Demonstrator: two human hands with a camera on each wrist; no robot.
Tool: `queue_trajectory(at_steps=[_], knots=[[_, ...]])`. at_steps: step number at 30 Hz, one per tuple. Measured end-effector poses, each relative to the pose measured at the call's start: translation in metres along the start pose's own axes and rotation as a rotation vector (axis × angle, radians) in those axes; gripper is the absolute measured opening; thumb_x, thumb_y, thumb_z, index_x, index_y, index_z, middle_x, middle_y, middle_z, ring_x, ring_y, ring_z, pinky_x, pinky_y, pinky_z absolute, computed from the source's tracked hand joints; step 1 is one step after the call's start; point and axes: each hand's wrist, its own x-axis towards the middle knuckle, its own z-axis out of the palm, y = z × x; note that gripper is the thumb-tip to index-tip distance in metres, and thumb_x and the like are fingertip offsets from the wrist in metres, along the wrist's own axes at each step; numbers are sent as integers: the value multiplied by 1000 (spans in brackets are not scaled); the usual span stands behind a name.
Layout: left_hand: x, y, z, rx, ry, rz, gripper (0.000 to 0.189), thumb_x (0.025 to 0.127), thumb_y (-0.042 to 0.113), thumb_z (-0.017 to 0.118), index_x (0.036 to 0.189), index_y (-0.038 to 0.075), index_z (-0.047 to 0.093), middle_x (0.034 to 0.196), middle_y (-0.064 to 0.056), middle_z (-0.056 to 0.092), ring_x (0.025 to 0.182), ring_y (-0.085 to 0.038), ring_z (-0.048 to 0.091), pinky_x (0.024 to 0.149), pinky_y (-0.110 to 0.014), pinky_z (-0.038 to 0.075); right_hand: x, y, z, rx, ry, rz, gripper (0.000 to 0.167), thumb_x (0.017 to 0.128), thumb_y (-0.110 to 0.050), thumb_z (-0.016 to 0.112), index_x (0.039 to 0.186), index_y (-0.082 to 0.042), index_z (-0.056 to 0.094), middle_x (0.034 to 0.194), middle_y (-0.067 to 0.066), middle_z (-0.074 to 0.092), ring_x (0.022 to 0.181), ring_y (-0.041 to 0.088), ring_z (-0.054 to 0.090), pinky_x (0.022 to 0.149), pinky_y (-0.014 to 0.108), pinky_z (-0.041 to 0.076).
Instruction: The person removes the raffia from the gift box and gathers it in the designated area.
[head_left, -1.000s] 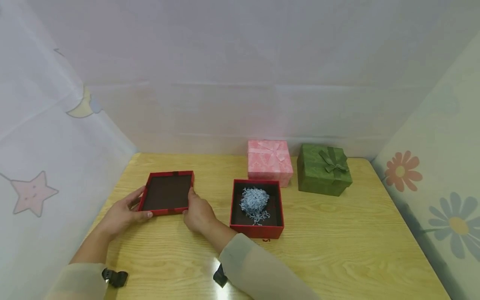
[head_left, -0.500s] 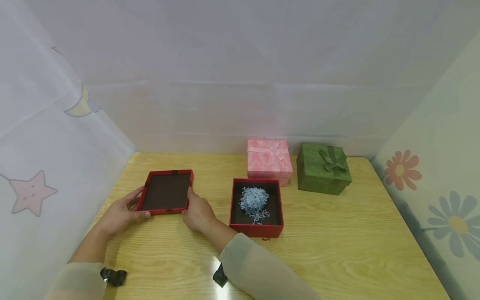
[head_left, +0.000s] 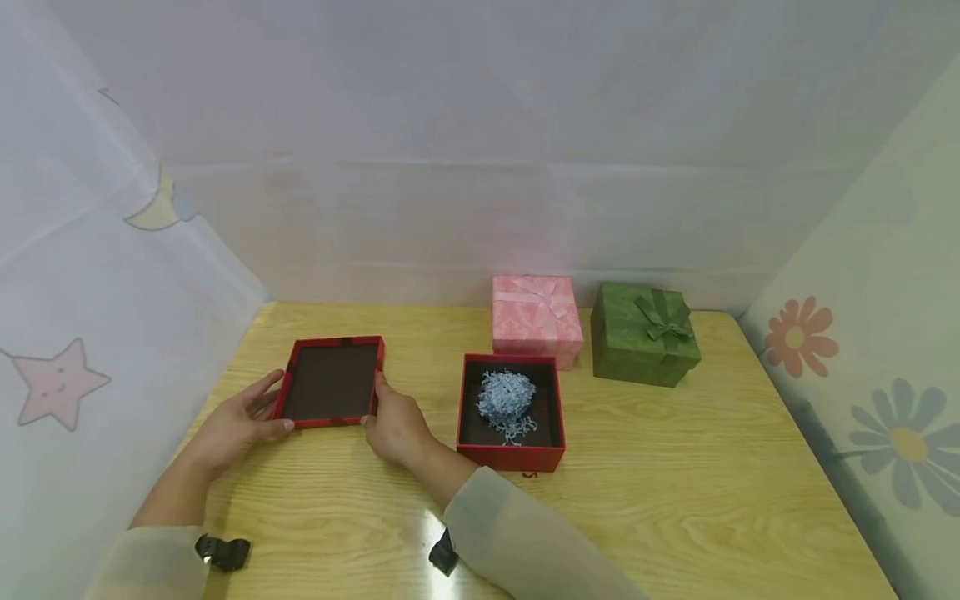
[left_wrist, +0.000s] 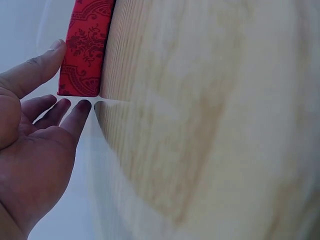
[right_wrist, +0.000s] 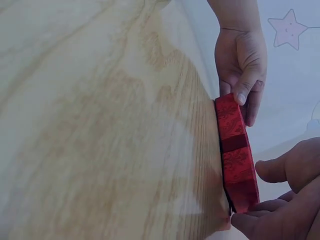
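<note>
A red patterned box lid [head_left: 333, 383], dark inside facing up, lies at the table's left side. My left hand [head_left: 232, 429] holds its near left corner, thumb at the front rim and fingers along the left side. In the left wrist view the thumb meets the lid's rim [left_wrist: 85, 50], fingertips right by its end. My right hand [head_left: 397, 423] grips the near right corner, thumb along the right edge. Seen from the right wrist, thumb and fingers straddle the lid's end [right_wrist: 242, 192]. The red box base [head_left: 512, 457] stands uncovered to the right, holding pale blue shredded paper [head_left: 506, 398].
Behind the base stands a pink gift box [head_left: 536, 321] with a bow. A green gift box [head_left: 643, 333] with a ribbon bow is right of it. A small dark red scrap [head_left: 529, 475] lies before the base. Printed cloth [head_left: 480, 167] encloses the wooden table [head_left: 675, 467].
The view shifts slightly. My left thumb has slid a little leftward along the lid's front edge; both hands stay at the lid, and the boxes keep their places.
</note>
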Motion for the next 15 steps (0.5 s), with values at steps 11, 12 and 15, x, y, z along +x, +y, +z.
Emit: queue_trajectory(at_steps=[11, 12, 15], knots=[[-3, 8, 1, -18, 37, 28, 96, 96, 28, 78, 168, 31, 15, 170, -23, 17, 153, -46, 19, 98, -5, 42, -15, -3, -12, 130, 45, -75, 83, 100, -26, 72, 167, -16, 24, 51, -6, 42, 39, 9, 34, 43, 25, 38], [-4, 9, 2, -24, 43, 32, 95, 96, 28, 77, 168, 33, 15, 170, -23, 15, 153, -46, 18, 99, -5, 42, -17, -3, -14, 135, 46, -83, 83, 100, -26, 72, 167, -17, 24, 50, -6, 42, 38, 9, 33, 43, 25, 38], [-7, 17, 5, -33, 65, 55, 91, 99, 28, 75, 167, 34, 15, 173, -16, 9, 154, -47, 14, 98, -4, 42, -23, -5, -20, 146, 48, -107, 82, 100, -28, 71, 167, -19, 24, 50, -1, 44, 37, 9, 31, 44, 25, 39]])
